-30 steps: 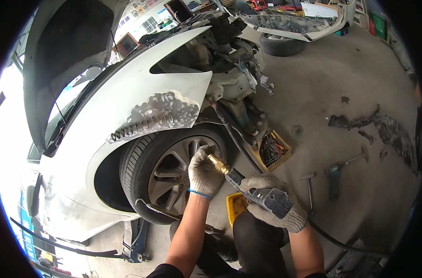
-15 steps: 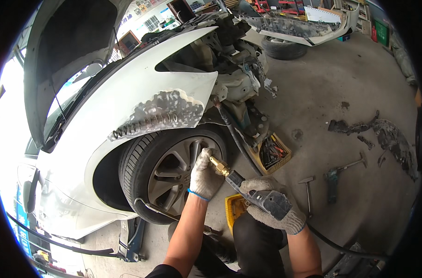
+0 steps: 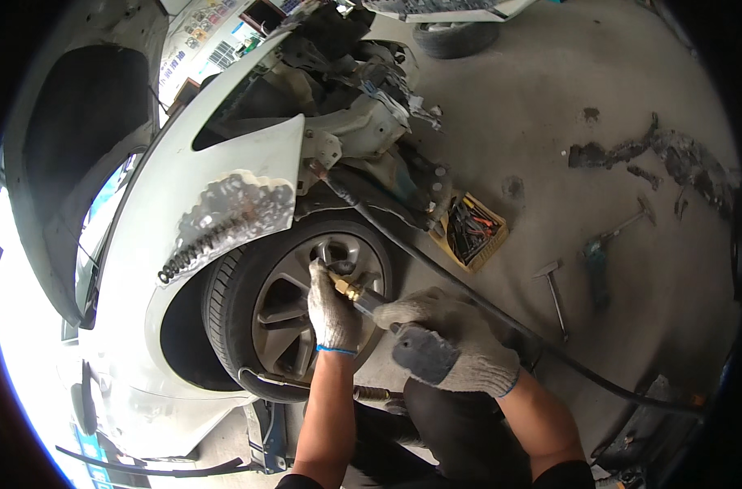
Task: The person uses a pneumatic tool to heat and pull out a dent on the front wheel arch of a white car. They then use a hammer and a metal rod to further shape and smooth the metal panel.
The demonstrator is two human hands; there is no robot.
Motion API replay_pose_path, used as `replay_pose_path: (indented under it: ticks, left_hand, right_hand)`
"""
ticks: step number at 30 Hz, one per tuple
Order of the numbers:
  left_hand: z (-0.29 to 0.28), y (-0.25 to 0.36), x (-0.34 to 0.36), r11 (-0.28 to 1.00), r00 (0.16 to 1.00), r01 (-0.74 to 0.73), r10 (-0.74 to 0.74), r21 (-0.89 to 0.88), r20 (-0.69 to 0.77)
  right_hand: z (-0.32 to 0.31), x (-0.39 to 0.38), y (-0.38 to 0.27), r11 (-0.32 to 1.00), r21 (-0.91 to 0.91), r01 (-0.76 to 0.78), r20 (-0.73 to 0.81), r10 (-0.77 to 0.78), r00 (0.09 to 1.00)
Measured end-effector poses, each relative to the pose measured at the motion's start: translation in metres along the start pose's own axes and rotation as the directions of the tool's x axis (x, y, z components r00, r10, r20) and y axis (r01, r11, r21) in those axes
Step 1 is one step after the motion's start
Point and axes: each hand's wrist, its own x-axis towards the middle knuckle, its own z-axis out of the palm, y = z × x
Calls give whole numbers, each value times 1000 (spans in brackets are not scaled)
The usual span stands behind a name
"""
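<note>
Black tool [image 3: 424,356] fills clasping right hand [image 3: 473,342], left hand's [image 3: 333,316] pinch unclear; floor [image 3: 542,208] opens beyond tire's [image 3: 231,322] edge.

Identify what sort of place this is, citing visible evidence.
Probably a car body repair workshop: a white car with its front end exposed, a yellow crate of tools, and a hammer on the floor.

left hand [image 3: 333,316] out far, fingers [image 3: 319,279] pointing away, left forearm [image 3: 328,416] lined up behind, right hand [image 3: 468,338] nearer, curled in a grip, right forearm [image 3: 543,422] slanting leftward
</note>
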Motion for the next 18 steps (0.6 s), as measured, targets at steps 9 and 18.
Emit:
replay_pose_path:
  ticks: [9,18]
  left_hand:
    - [-9,1,22,963,989,-131,142,235,-32]
    - [19,37,34,1000,999,-18,17,-9,-30]
  right_hand:
    - [9,10,-4,991,-135,-5,81,16,997]
    - [1,43,-6,992,43,120,-52,-118,992]
